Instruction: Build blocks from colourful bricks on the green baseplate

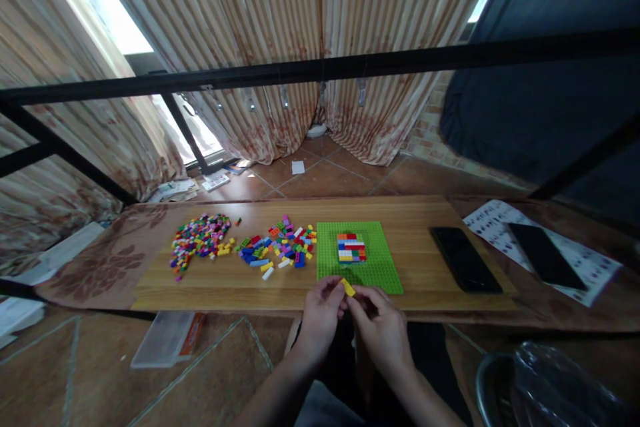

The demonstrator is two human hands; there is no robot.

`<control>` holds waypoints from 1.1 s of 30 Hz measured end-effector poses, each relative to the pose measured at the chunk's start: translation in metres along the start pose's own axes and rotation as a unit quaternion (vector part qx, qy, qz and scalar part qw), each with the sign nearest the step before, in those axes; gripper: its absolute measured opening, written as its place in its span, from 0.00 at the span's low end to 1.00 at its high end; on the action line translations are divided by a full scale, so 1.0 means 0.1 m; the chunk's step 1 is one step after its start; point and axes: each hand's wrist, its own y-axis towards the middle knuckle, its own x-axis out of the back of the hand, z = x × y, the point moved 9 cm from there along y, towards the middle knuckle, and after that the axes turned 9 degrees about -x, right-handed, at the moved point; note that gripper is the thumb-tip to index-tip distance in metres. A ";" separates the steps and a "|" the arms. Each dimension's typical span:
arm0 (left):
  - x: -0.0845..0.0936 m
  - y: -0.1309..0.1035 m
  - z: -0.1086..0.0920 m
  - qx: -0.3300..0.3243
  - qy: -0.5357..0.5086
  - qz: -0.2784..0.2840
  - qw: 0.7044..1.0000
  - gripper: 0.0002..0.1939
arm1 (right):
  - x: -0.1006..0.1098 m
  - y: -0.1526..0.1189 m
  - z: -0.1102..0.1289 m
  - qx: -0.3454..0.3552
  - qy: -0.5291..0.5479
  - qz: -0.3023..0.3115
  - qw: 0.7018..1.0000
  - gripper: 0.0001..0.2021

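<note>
While I have the left hand point(323, 310) and right hand point(383, 327) nearly closed, fingertips pinching a yellow piece point(347, 287) between them by the near edge of the green baseplate point(385, 273), I judge this to be a handling step, and any turn or press from here calls for a light, steady pinch. The piece looks bright, small and tilted; I can't tell whether it is one brick or two joined.
</note>
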 end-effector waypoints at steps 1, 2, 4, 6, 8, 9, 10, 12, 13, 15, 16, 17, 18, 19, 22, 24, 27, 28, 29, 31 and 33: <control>0.00 0.07 -0.04 -0.014 0.008 -0.009 1.000 0.15 | -0.02 0.06 0.00 0.000 -0.004 -0.015 1.000 0.10; 0.00 0.14 -0.07 -0.028 0.016 -0.016 0.999 0.14 | -0.04 0.12 0.01 0.001 -0.007 -0.029 1.000 0.10; -0.02 0.31 -0.15 -0.054 0.037 -0.020 0.998 0.10 | -0.08 0.25 0.00 0.000 -0.015 -0.046 0.999 0.10; -0.04 0.47 -0.20 -0.071 0.064 -0.007 0.995 0.08 | -0.13 0.37 -0.02 -0.005 -0.022 -0.051 0.998 0.11; -0.05 0.61 -0.22 -0.079 0.090 0.010 0.993 0.06 | -0.18 0.45 -0.04 -0.007 -0.023 -0.049 0.999 0.11; -0.05 0.67 -0.22 -0.080 0.100 0.017 0.992 0.06 | -0.20 0.47 -0.05 -0.005 -0.021 -0.046 0.999 0.11; -0.04 0.71 -0.21 -0.079 0.105 0.020 0.991 0.07 | -0.21 0.49 -0.06 -0.002 -0.018 -0.044 0.999 0.11; -0.02 0.77 -0.18 -0.071 0.100 0.022 0.992 0.08 | -0.22 0.50 -0.08 0.004 -0.015 -0.045 0.999 0.11; -0.01 0.79 -0.17 -0.065 0.095 0.021 0.993 0.09 | -0.22 0.50 -0.09 0.004 -0.014 -0.046 0.999 0.11; 0.02 0.81 -0.15 -0.056 0.089 0.015 0.994 0.10 | -0.20 0.49 -0.13 -0.001 -0.011 -0.050 0.999 0.11; 0.03 0.82 -0.14 -0.052 0.089 0.011 0.995 0.10 | -0.19 0.49 -0.15 -0.005 -0.008 -0.051 0.999 0.11; 0.04 0.83 -0.14 -0.049 0.091 0.006 0.995 0.10 | -0.18 0.48 -0.18 -0.010 -0.006 -0.050 0.999 0.11; 0.05 0.84 -0.14 -0.047 0.093 0.002 0.995 0.10 | -0.17 0.48 -0.20 -0.014 -0.004 -0.050 0.999 0.11; 0.06 0.85 -0.15 -0.044 0.094 -0.002 0.995 0.09 | -0.16 0.48 -0.22 -0.017 -0.002 -0.049 0.999 0.11; 0.04 0.90 -0.16 -0.032 0.105 -0.002 0.994 0.08 | -0.14 0.48 -0.26 -0.022 0.006 -0.049 0.999 0.11; 0.02 0.93 -0.17 -0.027 0.116 0.002 0.993 0.08 | -0.12 0.48 -0.28 -0.023 0.011 -0.052 0.998 0.11; -0.01 0.96 -0.19 -0.025 0.127 0.006 0.992 0.07 | -0.10 0.49 -0.30 -0.027 0.017 -0.055 0.998 0.11; -0.01 0.96 -0.20 -0.024 0.129 0.006 0.991 0.06 | -0.09 0.50 -0.30 -0.028 0.018 -0.054 0.998 0.11; -0.01 0.96 -0.20 -0.023 0.130 0.005 0.991 0.06 | -0.08 0.50 -0.30 -0.029 0.020 -0.053 0.998 0.12; 0.00 0.96 -0.20 -0.022 0.132 0.004 0.991 0.05 | -0.06 0.51 -0.31 -0.033 0.023 -0.053 0.998 0.12; 0.00 0.95 -0.20 -0.023 0.133 0.002 0.991 0.05 | -0.04 0.53 -0.32 -0.037 0.026 -0.054 0.998 0.12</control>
